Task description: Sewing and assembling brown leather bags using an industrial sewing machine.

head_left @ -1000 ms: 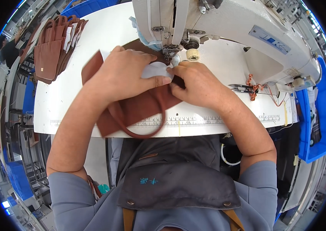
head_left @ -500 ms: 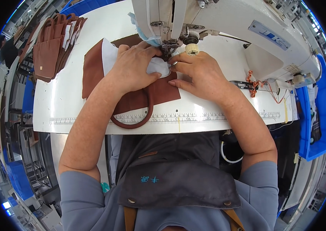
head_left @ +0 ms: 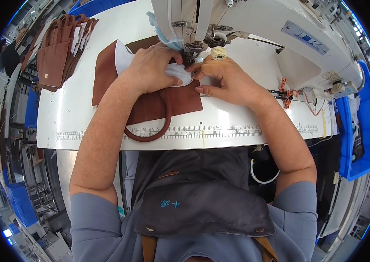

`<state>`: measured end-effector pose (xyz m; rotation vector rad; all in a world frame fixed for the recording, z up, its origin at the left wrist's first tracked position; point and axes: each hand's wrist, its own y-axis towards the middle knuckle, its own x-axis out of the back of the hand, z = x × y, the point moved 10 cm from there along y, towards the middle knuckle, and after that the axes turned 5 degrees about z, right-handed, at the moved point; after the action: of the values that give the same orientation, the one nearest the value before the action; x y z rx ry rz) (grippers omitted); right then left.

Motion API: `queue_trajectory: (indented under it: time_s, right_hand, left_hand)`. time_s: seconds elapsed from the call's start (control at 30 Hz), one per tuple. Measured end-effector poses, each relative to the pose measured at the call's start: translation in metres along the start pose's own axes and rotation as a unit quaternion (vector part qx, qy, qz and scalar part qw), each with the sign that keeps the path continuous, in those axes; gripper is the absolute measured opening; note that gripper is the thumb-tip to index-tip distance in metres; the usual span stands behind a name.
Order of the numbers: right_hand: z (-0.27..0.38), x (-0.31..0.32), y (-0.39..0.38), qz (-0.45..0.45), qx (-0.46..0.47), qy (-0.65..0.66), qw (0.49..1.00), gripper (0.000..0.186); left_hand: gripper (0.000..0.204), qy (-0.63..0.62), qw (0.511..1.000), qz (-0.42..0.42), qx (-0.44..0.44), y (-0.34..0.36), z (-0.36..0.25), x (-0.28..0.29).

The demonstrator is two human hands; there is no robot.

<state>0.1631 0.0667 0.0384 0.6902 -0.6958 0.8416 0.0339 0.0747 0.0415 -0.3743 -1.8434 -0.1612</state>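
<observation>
A brown bag panel (head_left: pixel 148 107) lies on the sewing machine table, with a rounded brown handle (head_left: pixel 166 124) looping toward the near edge. Folded white fabric (head_left: pixel 178 75) rests on the panel, just in front of the presser foot (head_left: pixel 190 51). My left hand (head_left: pixel 152 67) is closed over the white fabric, its thumb pressing on top and its fingers curled at the far side. Bent fingers of my right hand (head_left: pixel 220 77) grip the fabric's right edge beside the needle area. That thumb sits lower, at the brown panel. The needle tip itself is hidden.
A pile of brown bag pieces with handles (head_left: pixel 60 52) lies at the far left of the table (head_left: pixel 75 115). The white sewing machine (head_left: pixel 272 26) spans the back and right. Orange thread (head_left: pixel 287 94) sits right of my hand. A blue bin (head_left: pixel 361 161) stands beyond the right edge.
The brown panel and its handle have shifted slightly away from me and to the left. Both hands have moved a little with the fabric.
</observation>
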Motion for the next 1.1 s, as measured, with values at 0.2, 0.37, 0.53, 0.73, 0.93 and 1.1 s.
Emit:
queue_trajectory:
  time_s: [0.2,0.37,0.53,0.73,0.93,1.1]
  right_hand:
    - [-0.023,-0.006,-0.001,0.021,-0.046,0.121,0.991,0.026]
    - [-0.019,-0.016,0.001,0.045,-0.162,0.150,0.974,0.032]
    - [-0.010,-0.015,0.005,0.034,-0.120,0.154,0.980,0.034]
    - [-0.013,-0.004,-0.004,-0.049,-0.050,0.075,0.995,0.030]
    - [0.025,0.007,-0.006,-0.067,0.025,-0.240,0.968,0.027]
    - [0.032,0.005,-0.007,-0.085,0.046,-0.261,0.960,0.028]
  left_hand:
    - [0.060,-0.046,0.998,-0.033,-0.029,-0.004,-0.001,0.002]
    - [0.060,-0.066,0.997,-0.020,-0.041,-0.004,0.001,-0.003]
    - [0.049,-0.088,0.992,-0.047,-0.077,-0.008,-0.001,0.000]
    - [0.032,-0.017,0.993,-0.074,-0.092,-0.028,-0.020,-0.004]
    - [0.033,0.033,0.975,-0.185,-0.115,-0.056,-0.047,0.000]
    - [0.039,0.023,0.979,-0.160,-0.126,-0.050,-0.042,-0.005]
